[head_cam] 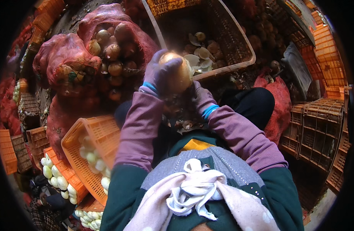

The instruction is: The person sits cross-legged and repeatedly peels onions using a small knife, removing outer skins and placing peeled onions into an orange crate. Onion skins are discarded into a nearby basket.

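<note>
A large onion (183, 75) with pale golden skin is gripped in my gloved left hand (156, 70), whose fingers wrap over its top and left side. My gloved right hand (203, 96) is at the onion's lower right, fingers curled and partly in shadow. Whether it holds a tool there is hidden. Just beyond both hands stands a worn crate (231, 68) with onion scraps (204, 55) inside, many of them pale cut pieces. To the upper left, an open red mesh sack (107, 13) spills unpeeled onions (114, 69).
An orange plastic basket (78, 170) of peeled onions (91, 157) leans by my left elbow. Another crate (74, 180) with peeled onions (61, 182) lies beside it. A red mesh sack (278, 101) touches my right knee area. Stacked crates (318, 127) line the right. A person (51, 205) sits at lower left.
</note>
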Action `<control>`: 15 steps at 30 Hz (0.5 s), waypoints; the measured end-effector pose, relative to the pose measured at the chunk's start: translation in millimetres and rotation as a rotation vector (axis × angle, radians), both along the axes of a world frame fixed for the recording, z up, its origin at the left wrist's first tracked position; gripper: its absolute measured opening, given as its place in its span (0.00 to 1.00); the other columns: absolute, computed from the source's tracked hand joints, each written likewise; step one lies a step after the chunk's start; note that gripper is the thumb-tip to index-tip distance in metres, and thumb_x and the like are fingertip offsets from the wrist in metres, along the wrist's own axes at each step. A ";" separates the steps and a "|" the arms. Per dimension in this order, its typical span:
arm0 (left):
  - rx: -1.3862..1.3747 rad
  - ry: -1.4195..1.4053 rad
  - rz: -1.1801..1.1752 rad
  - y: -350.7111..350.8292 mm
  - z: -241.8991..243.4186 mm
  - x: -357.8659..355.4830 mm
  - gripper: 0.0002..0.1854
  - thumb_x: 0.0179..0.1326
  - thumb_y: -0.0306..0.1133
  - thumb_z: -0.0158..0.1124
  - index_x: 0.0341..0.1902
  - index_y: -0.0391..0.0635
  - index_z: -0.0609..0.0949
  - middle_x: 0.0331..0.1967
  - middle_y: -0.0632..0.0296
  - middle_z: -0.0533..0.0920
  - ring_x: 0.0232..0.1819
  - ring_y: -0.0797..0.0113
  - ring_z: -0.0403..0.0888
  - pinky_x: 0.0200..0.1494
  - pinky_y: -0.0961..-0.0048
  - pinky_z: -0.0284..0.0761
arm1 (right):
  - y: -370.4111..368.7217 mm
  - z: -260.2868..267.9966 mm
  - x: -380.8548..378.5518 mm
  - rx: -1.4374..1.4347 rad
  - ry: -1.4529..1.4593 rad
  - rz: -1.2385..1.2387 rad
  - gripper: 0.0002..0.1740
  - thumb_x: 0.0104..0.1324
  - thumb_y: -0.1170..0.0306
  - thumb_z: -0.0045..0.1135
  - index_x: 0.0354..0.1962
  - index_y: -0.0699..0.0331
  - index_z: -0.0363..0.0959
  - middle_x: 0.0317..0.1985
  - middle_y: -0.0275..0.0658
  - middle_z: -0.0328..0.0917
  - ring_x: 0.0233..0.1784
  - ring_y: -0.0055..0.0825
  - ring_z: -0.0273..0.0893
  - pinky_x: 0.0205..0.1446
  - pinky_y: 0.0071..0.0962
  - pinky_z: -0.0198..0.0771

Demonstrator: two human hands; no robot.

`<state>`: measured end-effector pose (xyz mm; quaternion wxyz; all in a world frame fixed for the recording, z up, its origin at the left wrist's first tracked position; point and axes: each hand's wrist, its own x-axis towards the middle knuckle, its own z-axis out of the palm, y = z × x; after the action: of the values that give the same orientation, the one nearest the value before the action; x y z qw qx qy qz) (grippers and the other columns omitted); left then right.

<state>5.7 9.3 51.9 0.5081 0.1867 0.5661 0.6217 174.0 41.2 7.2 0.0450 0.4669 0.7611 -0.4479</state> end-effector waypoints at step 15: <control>0.119 -0.128 0.035 -12.4 -4.6 0.9 0.36 0.49 0.34 0.75 0.63 0.41 0.70 0.48 0.51 0.77 0.45 0.58 0.80 0.47 0.62 0.82 | 35.9 24.8 17.8 -0.885 0.409 -0.294 0.11 0.72 0.65 0.50 0.48 0.60 0.72 0.20 0.30 0.70 0.17 0.19 0.66 0.19 0.21 0.63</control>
<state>6.6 -3.1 47.2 0.5202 0.1665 0.4977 0.6738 191.8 77.1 32.0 0.0251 0.4080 0.4178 -0.8114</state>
